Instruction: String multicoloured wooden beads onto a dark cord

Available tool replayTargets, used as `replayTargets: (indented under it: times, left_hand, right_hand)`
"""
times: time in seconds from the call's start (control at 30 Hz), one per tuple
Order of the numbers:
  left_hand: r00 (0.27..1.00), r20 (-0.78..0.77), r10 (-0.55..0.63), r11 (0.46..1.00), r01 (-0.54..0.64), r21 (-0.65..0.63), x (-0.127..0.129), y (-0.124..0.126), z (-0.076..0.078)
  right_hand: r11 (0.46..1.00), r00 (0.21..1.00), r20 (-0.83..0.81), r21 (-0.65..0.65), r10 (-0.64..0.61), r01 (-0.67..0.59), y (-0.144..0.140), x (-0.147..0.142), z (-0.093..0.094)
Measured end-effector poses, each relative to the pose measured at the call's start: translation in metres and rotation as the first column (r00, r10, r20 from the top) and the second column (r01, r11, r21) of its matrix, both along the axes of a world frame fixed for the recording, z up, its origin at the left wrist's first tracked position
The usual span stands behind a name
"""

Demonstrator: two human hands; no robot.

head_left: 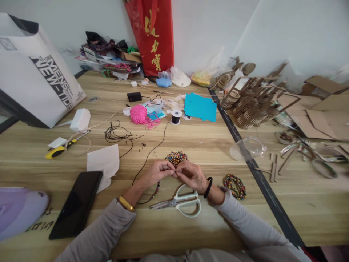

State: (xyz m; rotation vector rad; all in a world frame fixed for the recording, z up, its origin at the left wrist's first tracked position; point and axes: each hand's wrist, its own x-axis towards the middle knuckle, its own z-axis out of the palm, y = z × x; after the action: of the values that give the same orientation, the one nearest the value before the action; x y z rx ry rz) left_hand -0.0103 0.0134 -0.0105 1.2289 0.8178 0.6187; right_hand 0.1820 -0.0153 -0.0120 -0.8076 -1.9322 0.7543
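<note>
My left hand and my right hand meet fingertip to fingertip, both pinched closed. A black cord strung with several coloured beads runs up under my left hand, whose fingers grip it. What sits in my right fingertips is too small to make out. Just beyond my fingers lies a pile of loose multicoloured beads. White-handled scissors rest below my hands, blades pointing left. To the right of my right wrist is a coiled string of beads. The cord leads back toward a spool of black cord.
At left are a black phone, white paper, a yellow cutter and a white paper bag. Pink yarn and blue sheets lie farther back. Small wooden structures stand right of the dark table seam.
</note>
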Motion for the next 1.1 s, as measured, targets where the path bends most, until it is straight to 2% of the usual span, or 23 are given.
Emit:
replayTargets:
  times: [0.23, 0.57, 0.77, 1.1]
  left_hand:
    - [1.0, 0.006, 0.008, 0.999, -0.008, -0.034, 0.0003, -0.0006, -0.0006]
    - [1.0, -0.022, 0.01, 1.0, -0.01, -0.019, 0.0014, -0.0006, -0.002]
    - [1.0, 0.006, 0.013, 0.999, -0.012, -0.043, 0.0011, -0.0007, -0.001]
    - [1.0, -0.002, 0.022, 0.999, -0.022, -0.031, 0.0004, -0.0012, -0.0026]
  right_hand:
    - [1.0, 1.0, -0.007, -0.012, 0.0, 0.0, -0.0005, 0.0, 0.0001]
    - [1.0, 1.0, 0.02, 0.019, 0.006, -0.007, 0.0006, -0.0008, 0.0003]
    - [1.0, 1.0, -0.011, -0.011, -0.017, 0.017, -0.0008, -0.0004, 0.0005]
    - [1.0, 1.0, -0.009, -0.011, 0.017, -0.017, 0.0004, 0.0016, -0.0016]
